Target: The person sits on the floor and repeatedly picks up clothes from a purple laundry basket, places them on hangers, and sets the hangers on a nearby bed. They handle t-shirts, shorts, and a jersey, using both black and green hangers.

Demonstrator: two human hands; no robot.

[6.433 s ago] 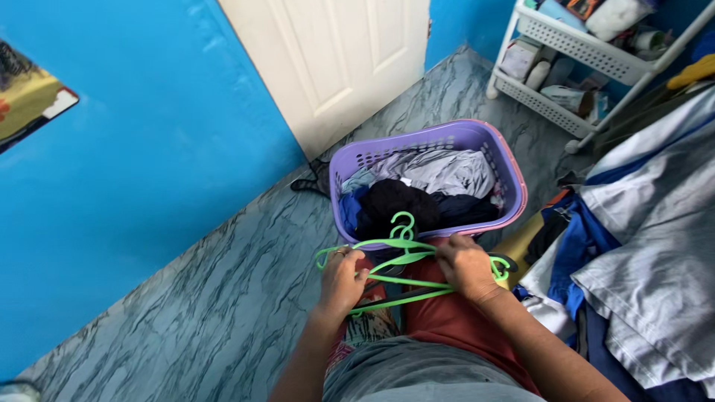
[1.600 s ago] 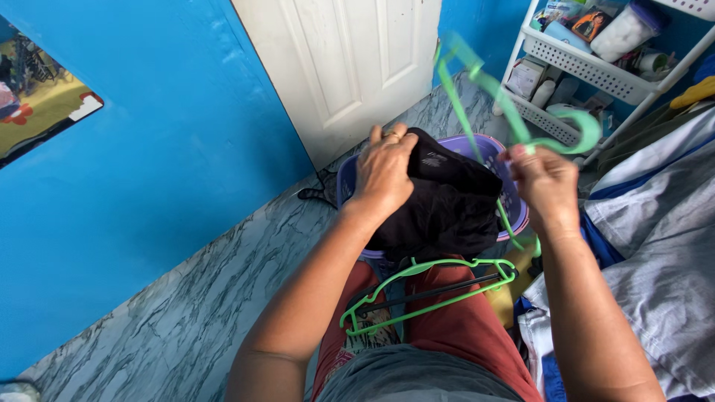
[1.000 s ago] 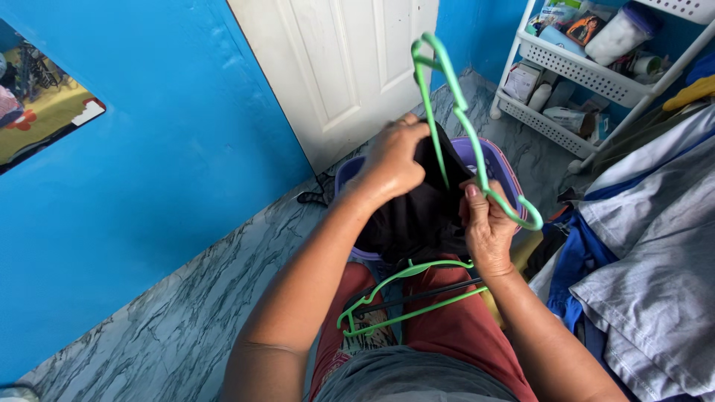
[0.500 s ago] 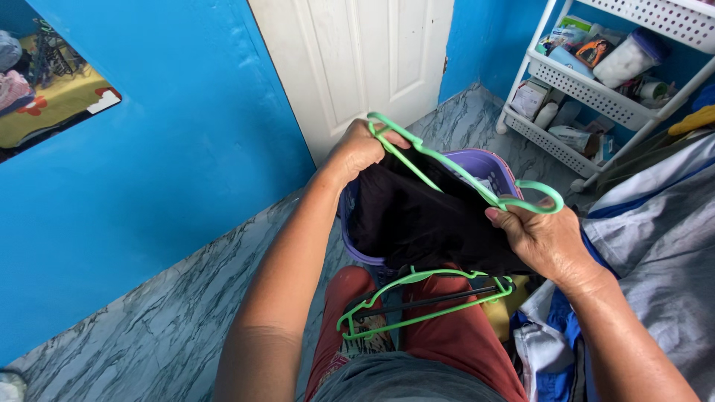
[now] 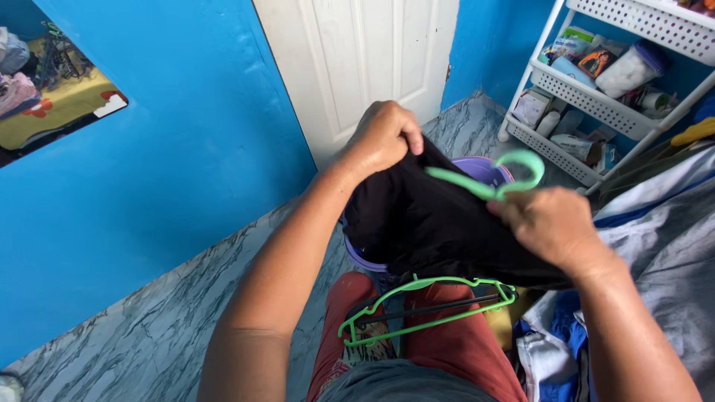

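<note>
Here a black garment (image 5: 436,223), dark, soft and creased, is held up above the purple laundry basket (image 5: 484,170) while a green hanger (image 5: 488,182) is worked into it, so the hanging step is judged to be in hand. The left hand (image 5: 383,138) is clamped on the cloth's upper edge; the right hand (image 5: 547,223) is closed on the hanger below its hook. Next, the hanger's arms would need seating in the shoulders; spare hangers (image 5: 424,309) rest on the lap.
</note>
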